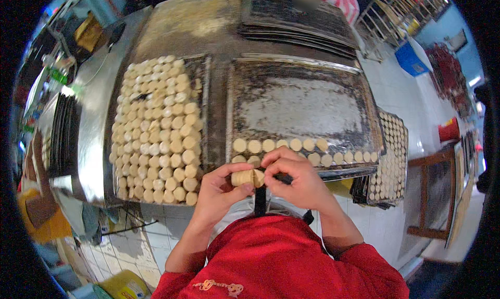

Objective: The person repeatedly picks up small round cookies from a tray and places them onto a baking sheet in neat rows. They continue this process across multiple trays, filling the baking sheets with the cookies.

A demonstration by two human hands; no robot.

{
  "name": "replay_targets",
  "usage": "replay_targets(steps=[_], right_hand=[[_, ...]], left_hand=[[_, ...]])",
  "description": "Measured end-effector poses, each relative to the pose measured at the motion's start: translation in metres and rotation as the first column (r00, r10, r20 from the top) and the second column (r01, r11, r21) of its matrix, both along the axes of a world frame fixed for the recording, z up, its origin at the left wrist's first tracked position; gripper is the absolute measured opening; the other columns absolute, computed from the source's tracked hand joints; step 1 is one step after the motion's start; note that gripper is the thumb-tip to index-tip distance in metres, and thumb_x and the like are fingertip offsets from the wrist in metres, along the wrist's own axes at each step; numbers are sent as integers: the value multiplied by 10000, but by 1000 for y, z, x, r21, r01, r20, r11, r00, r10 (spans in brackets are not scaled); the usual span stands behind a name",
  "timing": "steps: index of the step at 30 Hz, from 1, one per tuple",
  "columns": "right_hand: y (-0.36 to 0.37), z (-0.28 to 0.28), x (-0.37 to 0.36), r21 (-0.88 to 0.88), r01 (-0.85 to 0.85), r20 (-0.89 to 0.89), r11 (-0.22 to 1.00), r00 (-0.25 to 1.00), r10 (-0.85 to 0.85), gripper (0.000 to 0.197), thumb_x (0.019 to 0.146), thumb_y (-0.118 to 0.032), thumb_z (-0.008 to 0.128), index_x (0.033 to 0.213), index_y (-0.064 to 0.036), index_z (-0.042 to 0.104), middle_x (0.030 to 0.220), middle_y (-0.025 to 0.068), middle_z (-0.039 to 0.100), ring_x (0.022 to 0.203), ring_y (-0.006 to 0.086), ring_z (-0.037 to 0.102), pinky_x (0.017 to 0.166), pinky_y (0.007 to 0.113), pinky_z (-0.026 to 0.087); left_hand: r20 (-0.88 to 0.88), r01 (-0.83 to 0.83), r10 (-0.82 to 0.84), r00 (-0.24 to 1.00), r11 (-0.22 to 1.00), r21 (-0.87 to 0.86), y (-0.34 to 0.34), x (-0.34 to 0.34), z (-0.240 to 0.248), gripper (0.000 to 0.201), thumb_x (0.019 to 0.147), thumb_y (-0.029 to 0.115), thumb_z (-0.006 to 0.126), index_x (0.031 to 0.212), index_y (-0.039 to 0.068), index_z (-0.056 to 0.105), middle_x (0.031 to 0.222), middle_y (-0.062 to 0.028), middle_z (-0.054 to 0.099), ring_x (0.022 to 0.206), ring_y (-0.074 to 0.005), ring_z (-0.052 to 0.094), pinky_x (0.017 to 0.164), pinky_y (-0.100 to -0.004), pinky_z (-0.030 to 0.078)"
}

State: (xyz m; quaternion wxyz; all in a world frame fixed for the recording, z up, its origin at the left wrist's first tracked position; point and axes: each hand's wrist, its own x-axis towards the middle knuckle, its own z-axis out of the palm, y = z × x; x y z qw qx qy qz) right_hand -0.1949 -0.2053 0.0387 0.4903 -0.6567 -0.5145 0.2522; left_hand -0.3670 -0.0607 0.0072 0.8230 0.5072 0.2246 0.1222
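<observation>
Just beyond my red shirt, my left hand (219,188) is closed round a short stack of pale dough rounds (240,179), lying sideways. The fingers of my right hand (297,178) pinch a dough round (259,178) at the stack's right end, tilted away from the others. Something dark (284,178) shows by the right palm; I cannot tell whether it is held. Both hands are over the front edge of a worn metal baking tray (302,104). Two rows of dough rounds (295,144) lie along its near side, the nearer row partly hidden by my hands.
On the left, another tray is densely covered with dough rounds (156,127). Stacked dark trays (297,23) stand at the back. A filled tray (388,158) sits lower at the right, near a wooden frame (429,195). Another person's arm (39,158) shows at far left.
</observation>
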Motion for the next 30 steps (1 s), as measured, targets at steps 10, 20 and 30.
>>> replay_targets(steps=[10, 20, 30], right_hand=[[-100, -18, 109, -80, 535, 326, 841, 811, -485, 77, 840, -30, 723, 875, 11, 667, 1026, 141, 664, 991, 303, 666, 842, 364, 522], [-115, -34, 118, -52, 603, 345, 796, 759, -553, 215, 799, -85, 814, 976, -16, 715, 1044, 137, 665, 1004, 315, 662, 898, 375, 522], [-121, -26, 127, 51, 460, 56, 886, 885, -463, 135, 854, -89, 786, 933, -11, 708, 1048, 125, 672, 992, 275, 667, 869, 366, 527]], left_hand=[[-31, 163, -161, 986, 982, 99, -13, 83, 7, 429, 925, -52, 703, 1340, -14, 599, 1146, -97, 713, 1055, -157, 685, 925, -280, 551], [-43, 346, -354, 934, 872, 346, -62, 187, -24, 396, 914, -29, 723, 1297, -2, 627, 1119, -51, 680, 963, -102, 648, 836, -252, 545], [-60, 364, -359, 932, 920, 143, -76, 204, -15, 391, 912, -66, 702, 1291, -57, 611, 1127, -78, 689, 1011, -124, 662, 883, -266, 552]])
